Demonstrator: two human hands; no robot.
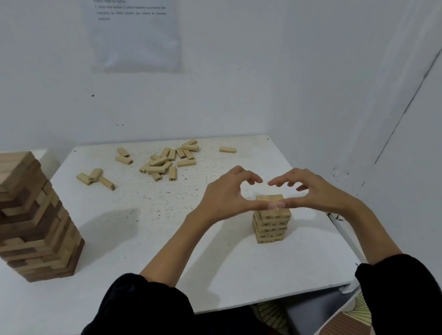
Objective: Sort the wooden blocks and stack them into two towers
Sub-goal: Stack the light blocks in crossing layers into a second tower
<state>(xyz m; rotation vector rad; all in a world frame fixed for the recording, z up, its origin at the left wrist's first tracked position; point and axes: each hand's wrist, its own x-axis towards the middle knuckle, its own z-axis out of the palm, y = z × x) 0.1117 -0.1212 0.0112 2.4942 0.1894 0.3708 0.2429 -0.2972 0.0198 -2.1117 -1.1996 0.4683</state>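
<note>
A short tower of small pale blocks [271, 226] stands on the white table [154, 236], right of centre. My left hand [225, 194] and my right hand [314, 192] frame its top layer from either side. Both thumbs lie straight along the near edge of the top blocks, their tips meeting. The fingers arch loosely over the far side, and none of them visibly touches the wood. A tall tower of larger, darker blocks [21, 215] stands at the left. Several loose small blocks [166, 162] lie scattered at the back of the table.
A lone small block [227, 149] lies near the back wall, and other strays [96, 178] sit left of the pile. White walls close off the back and right. A printed sheet [132, 15] hangs on the wall. A grey folder [316, 319] pokes out below the table's front right edge.
</note>
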